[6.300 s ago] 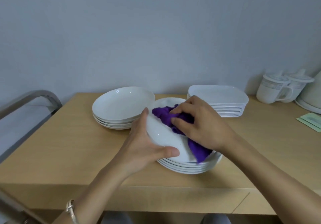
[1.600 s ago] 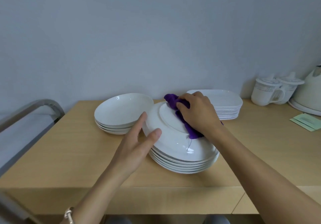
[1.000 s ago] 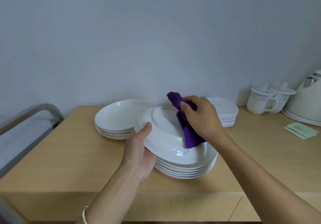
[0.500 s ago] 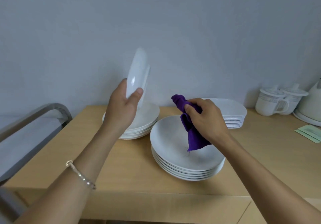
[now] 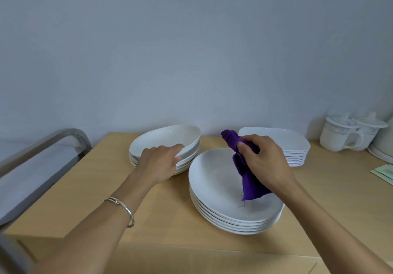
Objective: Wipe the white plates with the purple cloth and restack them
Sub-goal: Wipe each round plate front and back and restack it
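Clutching purple cloth over the near stack, right fingers curl while left fingers grip a tilted plate; mugs behind.

purple cloth, white plates, tan table.

The wooden worktop bears three white plate stacks: a left stack, a front stack, a squarish stack behind. Lidded mugs and green papers sit far right

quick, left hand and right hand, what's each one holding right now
Left hand: grips the rim of a tilted white plate over the left stack.
Right hand: holds the purple cloth, bunched, above the near stack.
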The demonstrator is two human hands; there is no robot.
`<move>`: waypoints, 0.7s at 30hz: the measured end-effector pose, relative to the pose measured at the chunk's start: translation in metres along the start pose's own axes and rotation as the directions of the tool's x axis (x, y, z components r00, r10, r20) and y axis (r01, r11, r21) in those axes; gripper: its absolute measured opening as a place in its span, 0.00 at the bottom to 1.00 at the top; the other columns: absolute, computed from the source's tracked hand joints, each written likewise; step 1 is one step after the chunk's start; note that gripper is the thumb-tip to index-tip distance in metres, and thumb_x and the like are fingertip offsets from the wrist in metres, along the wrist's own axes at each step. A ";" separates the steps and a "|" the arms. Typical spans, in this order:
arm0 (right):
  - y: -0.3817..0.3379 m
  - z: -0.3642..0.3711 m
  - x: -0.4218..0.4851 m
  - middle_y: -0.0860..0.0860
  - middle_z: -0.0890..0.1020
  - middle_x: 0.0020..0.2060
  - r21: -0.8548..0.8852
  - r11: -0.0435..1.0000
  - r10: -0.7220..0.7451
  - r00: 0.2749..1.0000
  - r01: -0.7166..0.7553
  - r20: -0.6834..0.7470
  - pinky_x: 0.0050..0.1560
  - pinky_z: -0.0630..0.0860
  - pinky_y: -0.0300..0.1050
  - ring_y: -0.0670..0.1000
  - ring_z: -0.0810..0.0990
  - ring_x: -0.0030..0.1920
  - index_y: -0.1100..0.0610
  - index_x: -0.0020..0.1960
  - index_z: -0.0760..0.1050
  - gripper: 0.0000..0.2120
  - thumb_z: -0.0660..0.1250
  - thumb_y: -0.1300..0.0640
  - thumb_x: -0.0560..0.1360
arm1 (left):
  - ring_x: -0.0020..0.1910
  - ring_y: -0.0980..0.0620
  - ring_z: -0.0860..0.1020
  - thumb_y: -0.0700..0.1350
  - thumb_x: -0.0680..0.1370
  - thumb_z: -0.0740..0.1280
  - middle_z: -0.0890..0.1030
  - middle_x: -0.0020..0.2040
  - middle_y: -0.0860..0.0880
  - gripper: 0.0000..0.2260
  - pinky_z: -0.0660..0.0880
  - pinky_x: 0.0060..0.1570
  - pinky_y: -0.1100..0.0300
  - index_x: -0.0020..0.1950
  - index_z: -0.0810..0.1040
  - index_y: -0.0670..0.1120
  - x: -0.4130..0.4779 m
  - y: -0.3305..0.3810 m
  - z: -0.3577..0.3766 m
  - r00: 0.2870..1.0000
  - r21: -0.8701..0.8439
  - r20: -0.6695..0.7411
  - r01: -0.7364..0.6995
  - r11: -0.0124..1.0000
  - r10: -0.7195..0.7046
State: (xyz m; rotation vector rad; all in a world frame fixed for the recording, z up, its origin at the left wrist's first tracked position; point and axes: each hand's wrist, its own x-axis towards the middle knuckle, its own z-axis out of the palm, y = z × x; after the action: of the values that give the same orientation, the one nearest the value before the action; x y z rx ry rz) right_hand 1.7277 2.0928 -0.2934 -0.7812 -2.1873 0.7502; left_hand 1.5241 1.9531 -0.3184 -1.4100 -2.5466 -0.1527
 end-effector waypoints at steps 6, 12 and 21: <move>0.003 0.003 -0.002 0.47 0.77 0.47 0.003 1.000 0.005 1.000 -0.005 0.019 0.41 0.66 0.30 0.40 0.74 0.46 0.42 0.48 0.75 0.05 0.62 0.51 0.78 | 0.61 0.42 0.75 0.48 0.85 0.51 0.77 0.64 0.47 0.19 0.65 0.47 0.53 0.77 0.60 0.56 0.011 -0.002 0.004 0.987 -0.012 0.156 -0.026 1.000 0.028; 0.005 -0.003 -0.005 0.45 0.77 0.48 0.008 1.000 -0.006 0.999 0.005 0.039 0.43 0.66 0.28 0.37 0.74 0.48 0.38 0.47 0.73 0.07 0.62 0.50 0.77 | 0.67 0.43 0.71 0.49 0.85 0.48 0.72 0.71 0.47 0.21 0.67 0.56 0.51 0.79 0.55 0.58 0.008 -0.001 0.006 0.967 -0.074 0.254 -0.006 0.997 0.025; 0.010 0.004 -0.026 0.45 0.73 0.58 -0.198 0.966 -0.047 0.863 0.168 0.503 0.62 0.64 0.39 0.45 0.70 0.61 0.37 0.66 0.69 0.16 0.60 0.44 0.78 | 0.78 0.62 0.40 0.74 0.75 0.46 0.41 0.80 0.57 0.42 0.41 0.73 0.67 0.81 0.45 0.50 -0.046 0.038 0.003 0.980 -0.497 0.099 -0.102 0.862 0.173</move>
State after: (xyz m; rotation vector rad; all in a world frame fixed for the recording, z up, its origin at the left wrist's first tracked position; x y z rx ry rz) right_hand 1.7424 2.0801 -0.3133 -0.6155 -2.8034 0.6957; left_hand 1.5798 1.9363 -0.3338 -1.8320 -2.6170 -0.7505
